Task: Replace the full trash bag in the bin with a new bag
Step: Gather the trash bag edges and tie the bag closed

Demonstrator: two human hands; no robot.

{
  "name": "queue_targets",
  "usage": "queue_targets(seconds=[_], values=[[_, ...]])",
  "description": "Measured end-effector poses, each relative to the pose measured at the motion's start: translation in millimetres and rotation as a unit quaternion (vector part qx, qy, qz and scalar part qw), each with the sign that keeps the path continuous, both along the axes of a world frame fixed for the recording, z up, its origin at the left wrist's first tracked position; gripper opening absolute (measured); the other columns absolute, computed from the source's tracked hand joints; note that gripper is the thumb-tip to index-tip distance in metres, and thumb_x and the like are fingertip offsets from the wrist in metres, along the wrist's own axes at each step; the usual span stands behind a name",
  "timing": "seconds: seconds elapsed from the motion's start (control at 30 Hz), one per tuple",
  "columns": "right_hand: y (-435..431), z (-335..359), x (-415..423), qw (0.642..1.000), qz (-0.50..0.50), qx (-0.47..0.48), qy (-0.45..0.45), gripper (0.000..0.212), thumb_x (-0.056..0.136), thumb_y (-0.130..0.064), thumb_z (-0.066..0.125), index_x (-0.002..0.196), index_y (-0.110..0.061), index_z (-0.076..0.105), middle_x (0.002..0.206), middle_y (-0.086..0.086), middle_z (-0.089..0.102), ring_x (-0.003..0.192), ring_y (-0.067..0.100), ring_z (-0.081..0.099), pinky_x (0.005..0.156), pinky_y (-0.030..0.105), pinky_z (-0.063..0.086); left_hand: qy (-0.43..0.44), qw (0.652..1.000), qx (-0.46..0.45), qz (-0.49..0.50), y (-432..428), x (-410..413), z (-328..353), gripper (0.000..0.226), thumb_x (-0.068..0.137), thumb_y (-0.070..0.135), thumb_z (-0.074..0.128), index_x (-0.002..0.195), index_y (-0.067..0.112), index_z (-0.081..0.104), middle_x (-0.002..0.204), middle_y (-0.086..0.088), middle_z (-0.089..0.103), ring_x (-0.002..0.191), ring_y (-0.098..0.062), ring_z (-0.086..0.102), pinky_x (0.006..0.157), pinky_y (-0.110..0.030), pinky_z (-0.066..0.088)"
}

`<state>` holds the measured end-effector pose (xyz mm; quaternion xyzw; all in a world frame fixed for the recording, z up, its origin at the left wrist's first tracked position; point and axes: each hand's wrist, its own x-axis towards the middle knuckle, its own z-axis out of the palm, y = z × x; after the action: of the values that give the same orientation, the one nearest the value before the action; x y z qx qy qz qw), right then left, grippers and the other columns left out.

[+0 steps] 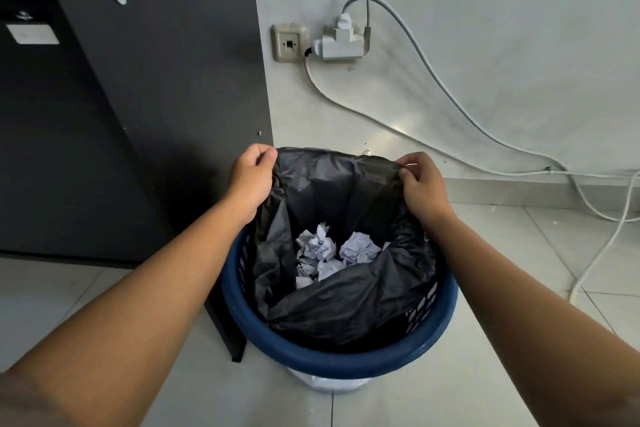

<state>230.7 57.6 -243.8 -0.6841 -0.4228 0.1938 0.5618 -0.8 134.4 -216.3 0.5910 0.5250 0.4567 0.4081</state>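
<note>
A round blue bin with perforated sides stands on the tiled floor below me. Inside it is a black trash bag holding several crumpled white papers. The bag's far edge is lifted above the bin's rim. My left hand pinches that raised edge at its left corner. My right hand pinches the same edge at its right corner. The near edge of the bag sags inside the bin.
A dark cabinet panel stands just left of the bin. On the white wall behind are a socket and a plug adapter. White cables trail down to the floor on the right. Something pale shows under the bin.
</note>
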Motion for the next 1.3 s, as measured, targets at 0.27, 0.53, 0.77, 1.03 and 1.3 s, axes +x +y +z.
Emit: queue_targets(seconds=[0.27, 0.53, 0.77, 1.03, 1.3], values=[[-49.0, 18.3, 15.4, 0.936, 0.173, -0.119, -0.282, 0.049, 0.087, -0.044, 0.059, 0.132, -0.030, 0.050, 0.115, 0.002, 0.044, 0.121, 0.024, 0.044, 0.101, 0.023, 0.030, 0.372, 0.905, 0.102, -0.180, -33.1, -37.9, -0.4, 0.071, 0.066, 0.044, 0.080, 0.129, 0.027, 0.052, 0.124, -0.006, 0.034, 0.122, -0.020, 0.029, 0.111, -0.032, 0.027], [-91.5, 33.2, 7.4, 0.810, 0.259, -0.315, -0.422, 0.123, 0.063, -0.039, 0.082, 0.146, -0.047, -0.009, 0.133, 0.008, 0.036, 0.122, 0.028, 0.038, 0.104, 0.040, 0.038, 0.615, 0.763, 0.067, -0.187, -63.6, -51.0, 23.2, 0.089, 0.062, 0.048, 0.081, 0.130, 0.017, 0.034, 0.126, -0.010, 0.057, 0.118, -0.031, 0.042, 0.087, -0.040, 0.045], [-107.4, 34.3, 4.1, 0.905, 0.157, -0.185, -0.350, 0.042, 0.088, -0.002, 0.041, 0.121, -0.027, 0.046, 0.092, 0.016, 0.067, 0.070, 0.030, 0.062, 0.077, 0.044, 0.054, 0.328, 0.930, -0.004, -0.162, -77.2, -55.9, 23.2, 0.050, 0.085, 0.001, 0.063, 0.124, 0.019, 0.037, 0.106, -0.011, 0.056, 0.088, -0.029, 0.062, 0.065, -0.040, 0.060], [-111.3, 24.5, -9.6, 0.870, 0.247, -0.295, -0.308, 0.051, 0.071, -0.052, 0.073, 0.114, -0.029, 0.059, 0.123, 0.002, 0.031, 0.112, 0.017, 0.037, 0.110, 0.036, 0.035, 0.049, 0.954, -0.171, -0.242, -97.2, -61.4, 28.3, 0.042, 0.089, 0.008, 0.060, 0.130, 0.015, 0.050, 0.115, -0.002, 0.054, 0.100, -0.014, 0.053, 0.084, -0.026, 0.046], [-102.5, 19.2, -16.5, 0.842, 0.176, -0.197, -0.470, 0.010, 0.078, -0.013, 0.060, 0.081, -0.016, 0.051, 0.102, 0.011, 0.046, 0.097, 0.033, 0.053, 0.076, 0.037, 0.045, 0.478, 0.840, 0.005, -0.257, -97.9, -70.5, 38.1, 0.085, 0.059, 0.027, 0.088, 0.133, 0.024, 0.046, 0.115, 0.001, 0.029, 0.110, -0.019, 0.040, 0.104, -0.034, 0.038]])
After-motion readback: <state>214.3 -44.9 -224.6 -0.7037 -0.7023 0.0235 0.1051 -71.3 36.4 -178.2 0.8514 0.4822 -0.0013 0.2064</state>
